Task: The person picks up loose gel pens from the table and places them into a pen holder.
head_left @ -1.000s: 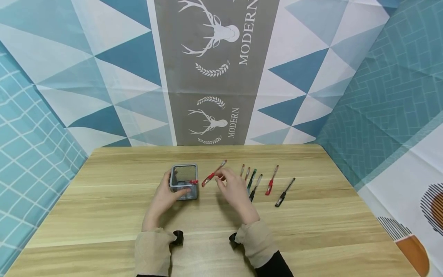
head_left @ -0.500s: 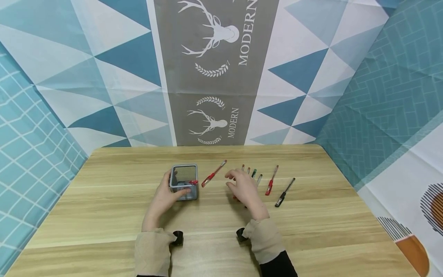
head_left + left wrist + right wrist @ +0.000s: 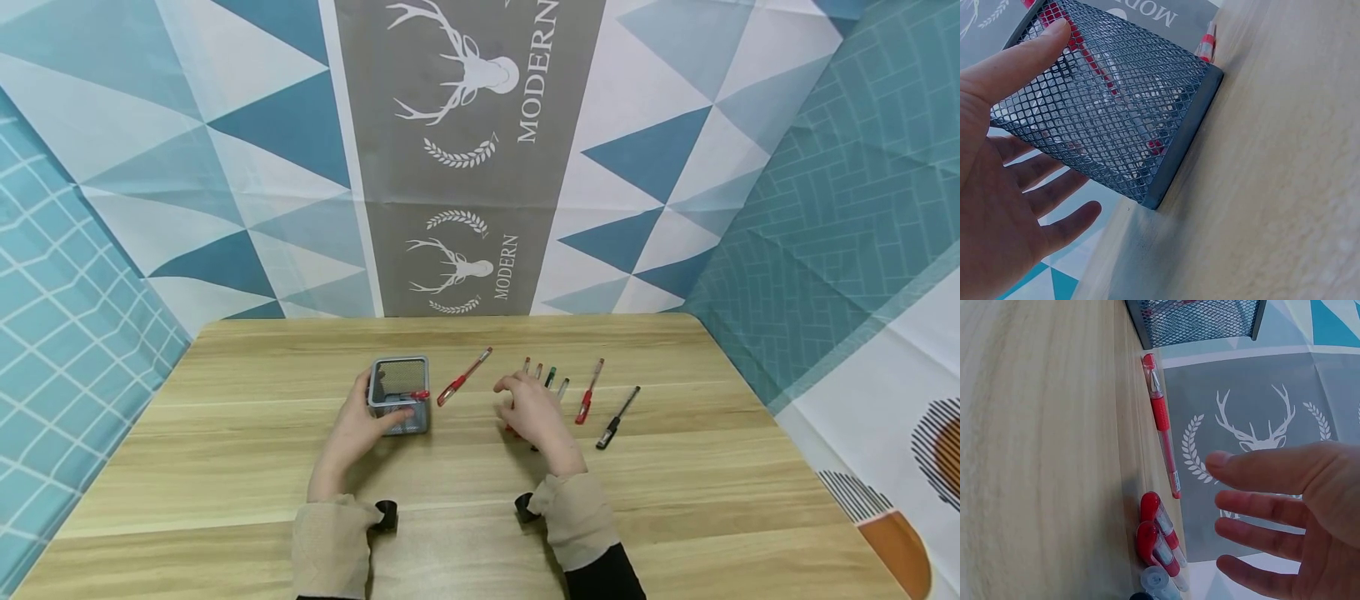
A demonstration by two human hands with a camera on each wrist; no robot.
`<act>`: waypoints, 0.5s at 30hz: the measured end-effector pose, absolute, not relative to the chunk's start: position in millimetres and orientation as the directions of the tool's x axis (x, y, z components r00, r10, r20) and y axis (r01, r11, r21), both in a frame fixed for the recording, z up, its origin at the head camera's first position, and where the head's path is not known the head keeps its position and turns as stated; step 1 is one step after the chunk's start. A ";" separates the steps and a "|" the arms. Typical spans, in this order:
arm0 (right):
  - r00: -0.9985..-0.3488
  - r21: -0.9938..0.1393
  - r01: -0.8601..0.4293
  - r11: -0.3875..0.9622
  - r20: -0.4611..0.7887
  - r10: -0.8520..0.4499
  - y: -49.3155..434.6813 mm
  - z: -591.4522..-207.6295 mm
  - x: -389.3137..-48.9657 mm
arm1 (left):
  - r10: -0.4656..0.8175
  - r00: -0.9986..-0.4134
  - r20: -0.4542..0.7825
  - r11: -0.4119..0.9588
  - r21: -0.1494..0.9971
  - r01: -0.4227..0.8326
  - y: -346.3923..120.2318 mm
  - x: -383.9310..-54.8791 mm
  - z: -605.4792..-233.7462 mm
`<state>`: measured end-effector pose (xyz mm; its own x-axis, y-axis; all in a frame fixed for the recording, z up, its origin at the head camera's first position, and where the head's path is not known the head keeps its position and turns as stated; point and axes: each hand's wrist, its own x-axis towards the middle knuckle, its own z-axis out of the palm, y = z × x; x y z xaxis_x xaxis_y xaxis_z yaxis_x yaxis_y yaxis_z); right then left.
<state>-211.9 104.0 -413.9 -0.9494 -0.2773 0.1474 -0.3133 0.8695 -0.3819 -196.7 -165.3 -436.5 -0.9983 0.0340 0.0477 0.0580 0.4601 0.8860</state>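
Note:
My left hand (image 3: 358, 427) holds a dark metal mesh pen holder (image 3: 406, 423), thumb on the near side and fingers around the far side. Inside it, seen through the mesh in the left wrist view, is a red pen (image 3: 1094, 62). A red gel pen (image 3: 463, 377) lies on the table between the holder and my right hand (image 3: 536, 412). That hand hovers with loosely bent fingers over a group of pens, holding nothing. Two red-capped pens (image 3: 1154, 540) lie beneath it in the right wrist view, and a green pen (image 3: 551, 377) is partly hidden by it.
Right of the group lie another red pen (image 3: 589, 392) and a black pen (image 3: 618, 418), both slanted on the wooden table (image 3: 697, 492). A patterned cloth backdrop (image 3: 465, 183) rises behind the table's far edge.
My right hand has left the red gel pen, which stays lying on the table, and moved right over the grouped pens. The left hand and holder have not moved.

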 end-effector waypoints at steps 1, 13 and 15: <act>-0.950 -0.380 -0.312 0.871 0.145 -0.277 104.0 -414.1 -211.9 | 0.034 -0.998 0.046 0.460 0.886 0.057 -165.4 -196.6 -436.6; -0.956 -0.334 -0.293 0.896 0.104 -0.274 105.3 -416.2 -210.8 | 0.032 -0.999 0.039 0.461 0.886 0.049 -165.0 -196.7 -436.3; -0.958 -0.333 -0.286 0.898 0.087 -0.273 105.3 -417.0 -210.3 | 0.034 -0.999 0.036 0.461 0.886 0.048 -164.9 -196.8 -436.0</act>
